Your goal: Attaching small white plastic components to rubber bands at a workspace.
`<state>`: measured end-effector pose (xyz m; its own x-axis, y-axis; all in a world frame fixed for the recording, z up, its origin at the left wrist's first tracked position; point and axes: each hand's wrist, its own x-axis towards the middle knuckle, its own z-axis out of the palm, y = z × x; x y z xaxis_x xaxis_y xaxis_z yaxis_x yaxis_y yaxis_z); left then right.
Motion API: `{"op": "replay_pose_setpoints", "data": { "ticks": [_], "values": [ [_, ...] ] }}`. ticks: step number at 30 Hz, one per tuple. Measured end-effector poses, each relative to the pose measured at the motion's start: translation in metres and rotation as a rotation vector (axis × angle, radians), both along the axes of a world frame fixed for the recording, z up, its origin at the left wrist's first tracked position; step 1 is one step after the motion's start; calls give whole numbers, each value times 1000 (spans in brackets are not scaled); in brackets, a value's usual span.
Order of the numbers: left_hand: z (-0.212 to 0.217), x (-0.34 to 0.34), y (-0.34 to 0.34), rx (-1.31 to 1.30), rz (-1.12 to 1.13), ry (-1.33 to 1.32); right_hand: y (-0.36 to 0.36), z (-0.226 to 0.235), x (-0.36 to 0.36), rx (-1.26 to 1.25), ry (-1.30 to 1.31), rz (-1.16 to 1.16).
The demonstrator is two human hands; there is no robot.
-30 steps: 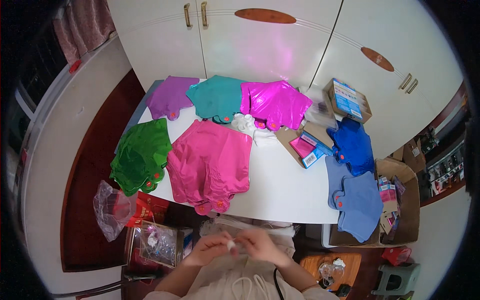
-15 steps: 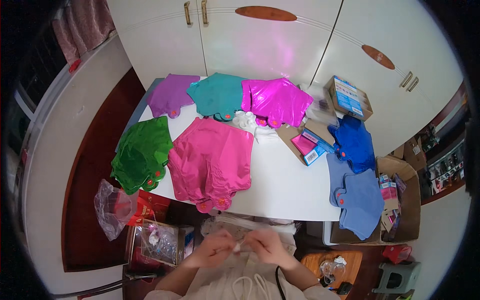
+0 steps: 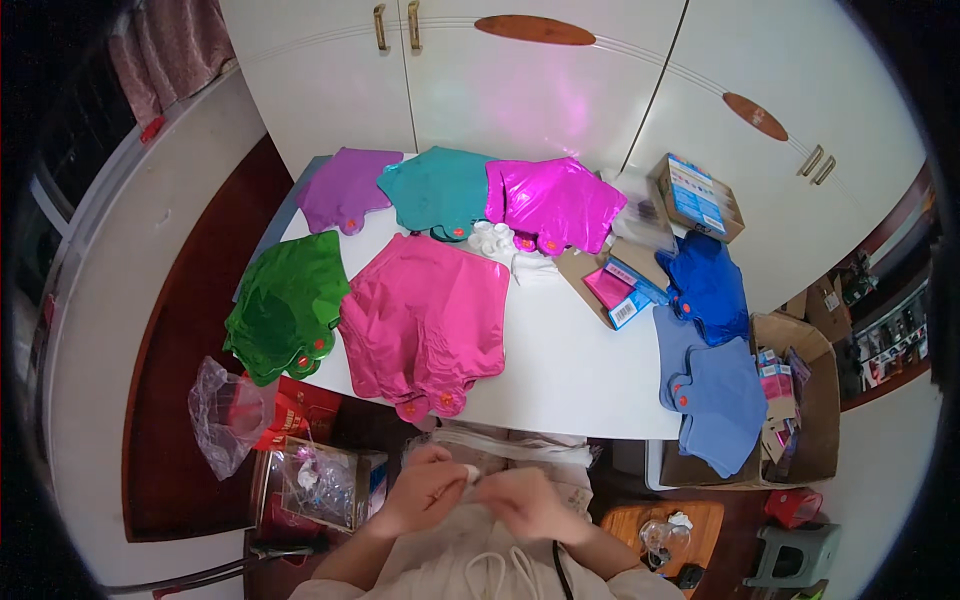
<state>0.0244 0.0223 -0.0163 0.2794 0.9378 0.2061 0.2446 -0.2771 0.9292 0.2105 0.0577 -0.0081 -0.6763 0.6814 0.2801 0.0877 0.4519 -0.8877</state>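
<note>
Just off the tabletop's (image 3: 580, 400) near edge: working a small white piece (image 3: 471, 473) with both hands. Looks clamped between the tips of the left hand (image 3: 420, 497) fingers. Can't tell whether the right hand (image 3: 530, 503) fingers grip anything: curled just beside the piece, motion-blurred.

Would call the current step close fingertip work on that piece. For the next move, would need a steady left pinch and a clear purchase from the right, without crushing.

On the tabletop, can see a pink stack (image 3: 430, 310) overhanging the near edge left of centre, a green stack (image 3: 285, 300) by the left edge, a teal stack (image 3: 437, 190) along the back edge, and small white rolls (image 3: 490, 238) just in front of that.
</note>
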Motion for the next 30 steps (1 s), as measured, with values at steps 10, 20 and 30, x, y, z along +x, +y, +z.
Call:
{"op": "replay_pose_setpoints", "data": {
  "ticks": [10,20,30],
  "values": [
    [-5,-3,-4,-12,2,-132,3,-14,1,-5,-54,-77],
    [-7,10,-1,96,111,238,-3,-9,-1,182,-124,-111],
    [-7,5,-4,-181,36,-313,2,-18,-4,231,-73,-194]
  ]
}}
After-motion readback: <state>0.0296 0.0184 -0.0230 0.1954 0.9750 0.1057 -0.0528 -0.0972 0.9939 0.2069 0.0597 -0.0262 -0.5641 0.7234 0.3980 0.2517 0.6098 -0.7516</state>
